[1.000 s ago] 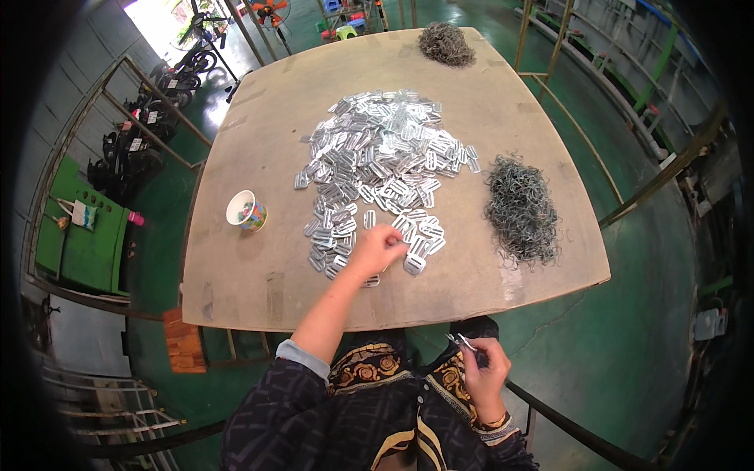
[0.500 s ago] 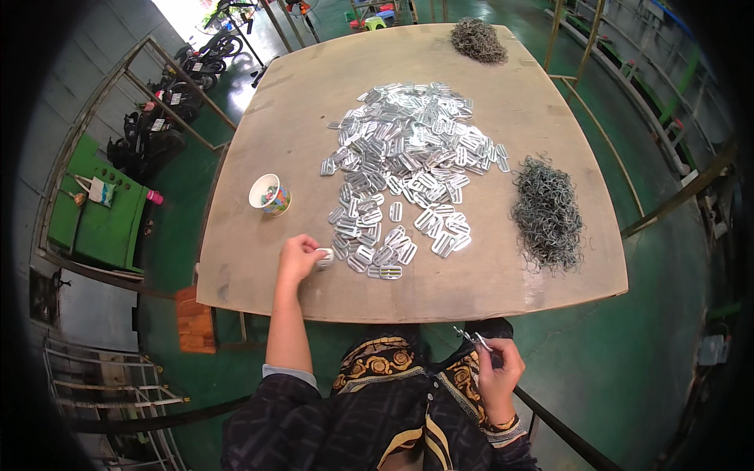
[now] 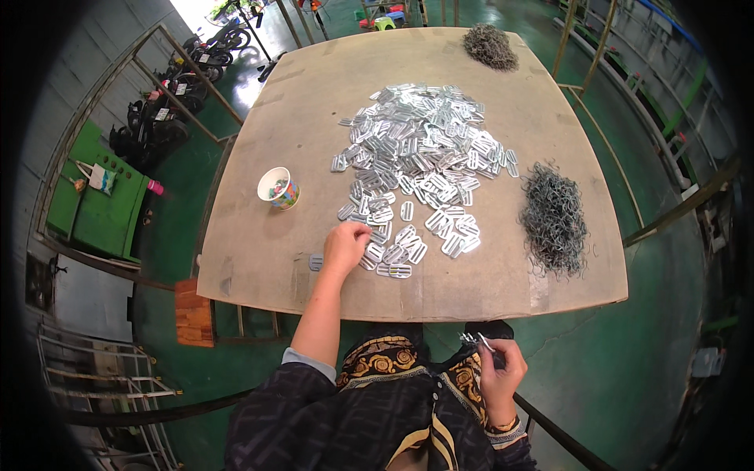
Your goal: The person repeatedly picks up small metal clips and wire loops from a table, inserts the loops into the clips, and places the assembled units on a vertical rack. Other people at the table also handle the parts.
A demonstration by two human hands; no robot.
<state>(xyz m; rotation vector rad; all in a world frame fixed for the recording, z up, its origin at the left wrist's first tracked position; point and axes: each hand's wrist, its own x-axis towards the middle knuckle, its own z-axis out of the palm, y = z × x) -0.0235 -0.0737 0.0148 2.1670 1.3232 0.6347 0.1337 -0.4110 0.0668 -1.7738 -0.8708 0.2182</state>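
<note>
Looking down on a brown-topped table [image 3: 471, 294], with a broad spread of flat silvery metal buckles [image 3: 424, 133] just beyond the left hand [image 3: 345, 243] and to its right. Poised with that hand at the near left edge of the spread, with thumb and fingers drawn together at the pieces; cannot tell whether pinching one or only touching. Lying apart, just left of that hand: one loose buckle [image 3: 316, 261]. Standing beyond the hand and to its left: a patterned paper cup [image 3: 287, 196] with small greenish bits inside.

Holding small bright metal pieces [image 3: 485, 342] in the right hand [image 3: 503, 373], with thumb and fingertips closed on them, off the near table edge; too small to make out fully. Heaped beyond the right hand, slightly to its right: a tangle of grey wire hooks [image 3: 554, 224]. Much farther beyond: a browner tangle [image 3: 491, 47].

Likely light, stiff and hard to break, judging by the thin slotted metal; probably slick on the shiny faces. Best taken by the long outer edges, between thumb and forefinger; probably awkward to lift where overlapping, easier where lying singly.
</note>
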